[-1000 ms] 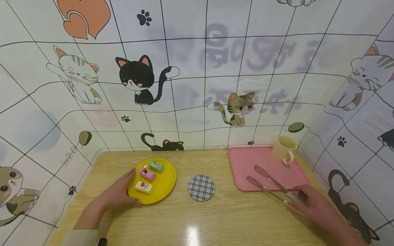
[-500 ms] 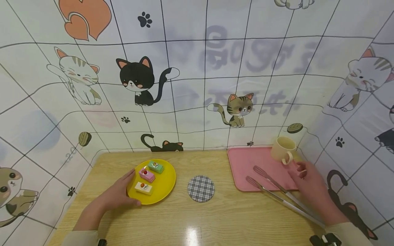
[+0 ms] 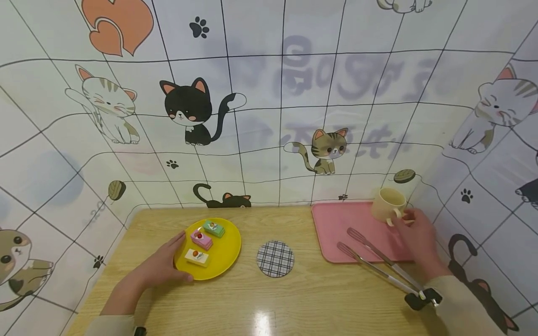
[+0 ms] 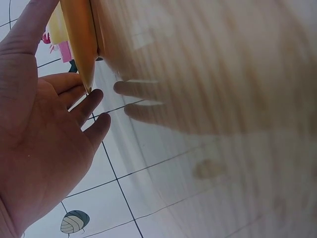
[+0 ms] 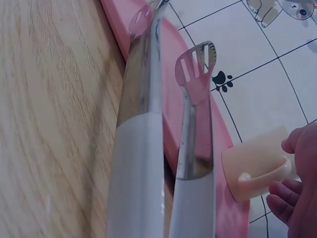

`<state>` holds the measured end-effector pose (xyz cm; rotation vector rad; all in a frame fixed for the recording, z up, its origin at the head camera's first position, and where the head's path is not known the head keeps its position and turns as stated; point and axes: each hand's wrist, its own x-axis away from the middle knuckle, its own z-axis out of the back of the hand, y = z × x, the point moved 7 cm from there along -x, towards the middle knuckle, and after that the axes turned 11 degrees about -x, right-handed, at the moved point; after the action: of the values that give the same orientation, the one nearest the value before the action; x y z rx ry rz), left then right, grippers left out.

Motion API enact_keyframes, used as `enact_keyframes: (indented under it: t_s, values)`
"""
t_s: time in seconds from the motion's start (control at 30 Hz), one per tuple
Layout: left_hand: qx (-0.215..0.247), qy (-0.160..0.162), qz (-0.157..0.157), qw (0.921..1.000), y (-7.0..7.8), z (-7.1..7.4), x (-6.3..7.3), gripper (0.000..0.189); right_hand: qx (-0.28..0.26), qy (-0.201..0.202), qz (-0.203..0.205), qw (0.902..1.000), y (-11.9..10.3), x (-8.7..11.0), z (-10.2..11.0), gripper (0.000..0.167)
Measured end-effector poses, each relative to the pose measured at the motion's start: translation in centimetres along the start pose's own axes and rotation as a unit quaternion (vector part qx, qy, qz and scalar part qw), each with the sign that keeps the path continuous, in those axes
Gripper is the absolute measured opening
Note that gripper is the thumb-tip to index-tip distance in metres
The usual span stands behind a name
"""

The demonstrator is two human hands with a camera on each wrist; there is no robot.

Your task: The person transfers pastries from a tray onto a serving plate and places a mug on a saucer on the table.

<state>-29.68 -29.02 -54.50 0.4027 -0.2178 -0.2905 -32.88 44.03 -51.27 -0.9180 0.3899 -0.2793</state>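
My left hand (image 3: 159, 261) rests at the left rim of a yellow plate (image 3: 227, 247), thumb and fingers spread along it. Three small toy cake slices lie on that plate: green (image 3: 214, 228), pink (image 3: 201, 239) and cream (image 3: 196, 257). At the right, my right hand (image 3: 420, 238) is at the handle of a cream mug (image 3: 383, 207); in the right wrist view, its thumb and loosely bent fingers (image 5: 282, 198) stand on either side of the handle (image 5: 265, 173), not closed on it. Metal tongs (image 3: 374, 254) with pale handles lie below, partly hidden by the right wrist.
The mug stands at the back right of a pink tray (image 3: 332, 221), and the slotted tong heads lie over the tray. A round checked coaster (image 3: 275, 258) sits mid-table (image 3: 235, 303). Cat-printed cloth walls (image 3: 260, 126) enclose the table behind and at both sides.
My right hand has let go of the tongs, leaving them lying across the tray's front edge, and moved up to the mug's handle. The left hand has stayed at the plate.
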Motion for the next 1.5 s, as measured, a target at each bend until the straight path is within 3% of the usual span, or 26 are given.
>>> enact_keyframes:
  t_s: [0.4,0.73,1.5]
  values:
    - [-0.004,-0.001,0.003,1.0000,-0.3,-0.1,-0.3,0.135,-0.020,0.079,-0.026,0.9963,0.3,-0.7,-1.0,0.050]
    - [-0.002,0.004,-0.001,1.0000,-0.1,-0.1,-0.2,0.135,-0.026,0.065,-0.071,0.9950,1.0,-1.0,-1.2,0.055]
    - [-0.003,0.010,-0.008,0.9999,0.0,0.0,0.0,0.133,-0.007,0.074,-0.078,0.9942,1.3,-0.8,-0.8,0.053]
